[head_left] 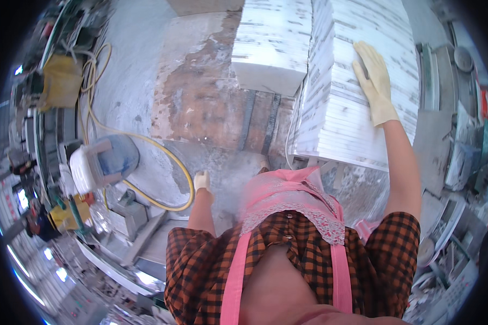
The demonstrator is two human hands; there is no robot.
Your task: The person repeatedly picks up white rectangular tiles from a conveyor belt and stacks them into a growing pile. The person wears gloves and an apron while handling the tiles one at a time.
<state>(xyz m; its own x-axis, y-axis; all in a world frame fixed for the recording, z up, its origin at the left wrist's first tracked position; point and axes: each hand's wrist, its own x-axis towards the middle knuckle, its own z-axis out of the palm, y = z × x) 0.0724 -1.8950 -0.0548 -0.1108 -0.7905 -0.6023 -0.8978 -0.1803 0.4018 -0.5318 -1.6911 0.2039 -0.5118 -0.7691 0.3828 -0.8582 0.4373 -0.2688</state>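
Observation:
My right hand (375,81), in a cream rubber glove, lies flat with its fingers stretched out on a long stack of white tiles (358,130). The tiles stand side by side on edge, with grey streaks along their edges. At my other side, my left hand (201,180) hangs low over the wet floor, also gloved. It touches nothing that I can see, and its fingers are too foreshortened to make out. Beyond the near stack is a second block of white tiles (271,43), set on a brown board (195,108).
A yellow hose (168,149) loops over the wet floor at the left. Beside it stand a blue bucket (119,157) and a white container (85,168). Machinery lines both sides. A person in dark clothes (40,225) is at the far left.

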